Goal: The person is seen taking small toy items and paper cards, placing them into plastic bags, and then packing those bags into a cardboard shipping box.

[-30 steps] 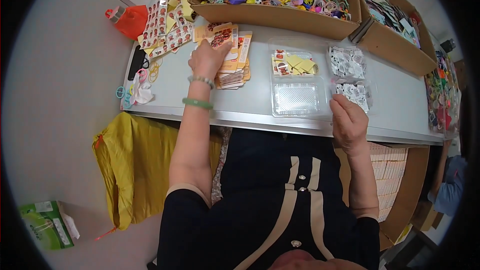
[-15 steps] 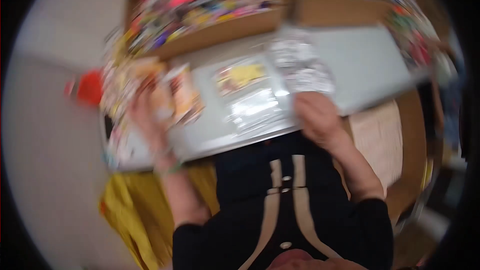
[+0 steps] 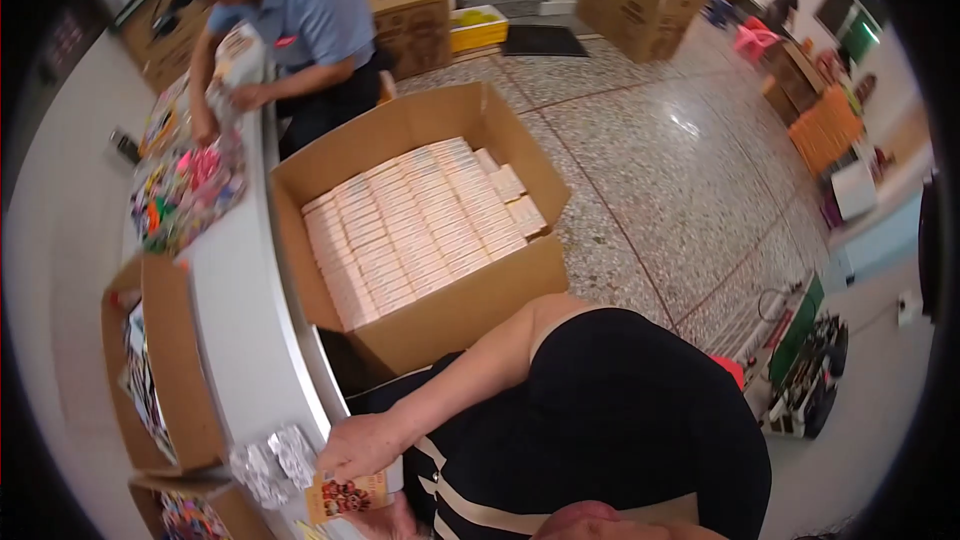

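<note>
An orange flat packet (image 3: 345,496) with a dark red picture is held low in front of my body, beside the table edge. My right hand (image 3: 362,446) pinches its upper edge, knuckles up and fingertips partly hidden. From below, my left hand (image 3: 388,520) grips the same packet; most of that hand is cut off by the lower rim. Just left of the packet, shiny silver packets (image 3: 270,464) lie on the white table (image 3: 232,335).
A large carton (image 3: 460,302) full of small pale boxes (image 3: 415,225) stands right of the table. Cartons (image 3: 183,360) of colourful goods line the table's far side. A co-worker (image 3: 318,10) in a light blue shirt handles bagged items (image 3: 190,185) further along. Stacked cartons (image 3: 640,5) stand beyond.
The view has swung to the right, bringing the large carton, floor and co-worker in. My hands, apart over the table before, are now together on the orange packet.
</note>
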Tool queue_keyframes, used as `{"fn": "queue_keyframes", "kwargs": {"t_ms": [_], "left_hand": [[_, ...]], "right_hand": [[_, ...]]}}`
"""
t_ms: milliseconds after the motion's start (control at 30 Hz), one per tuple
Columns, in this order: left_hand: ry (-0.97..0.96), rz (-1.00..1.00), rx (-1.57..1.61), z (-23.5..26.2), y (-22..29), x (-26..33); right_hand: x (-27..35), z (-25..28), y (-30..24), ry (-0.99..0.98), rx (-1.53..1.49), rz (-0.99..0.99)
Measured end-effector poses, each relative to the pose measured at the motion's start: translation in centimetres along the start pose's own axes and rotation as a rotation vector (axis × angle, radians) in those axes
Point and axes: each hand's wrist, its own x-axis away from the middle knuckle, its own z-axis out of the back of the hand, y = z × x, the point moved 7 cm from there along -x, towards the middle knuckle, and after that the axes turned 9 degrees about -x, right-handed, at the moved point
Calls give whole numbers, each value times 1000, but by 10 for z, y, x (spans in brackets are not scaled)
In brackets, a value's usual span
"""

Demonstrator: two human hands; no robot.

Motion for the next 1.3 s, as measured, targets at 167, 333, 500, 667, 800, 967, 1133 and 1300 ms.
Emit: {"fn": "queue_keyframes", "kwargs": {"t_ms": [167, 333, 500, 667, 800, 967, 1133, 1300], "left_hand": [[-77, 87, 193, -30, -40, -24], [-73, 501, 564, -47, -28, -58], [-69, 624, -25, -68, -10, -89], [-97, 63, -996, -105, 36, -130], [-142, 253, -938, -110, 29, -119], [-67, 563, -84, -85, -1, -105], [-154, 815, 698, -101, -24, -87], [-246, 803, 1011, -119, -26, -93]], "right_hand": [[36, 42, 3, 241, 93, -6], [36, 70, 6, 309, -57, 233], [41, 90, 13, 382, -377, -26], [58, 76, -6, 193, -342, -263], [63, 75, 40, 325, -474, -327], [55, 92, 40, 378, -808, -260], [50, 85, 43, 327, -826, -265], [47, 89, 49, 328, -643, -369]]}}
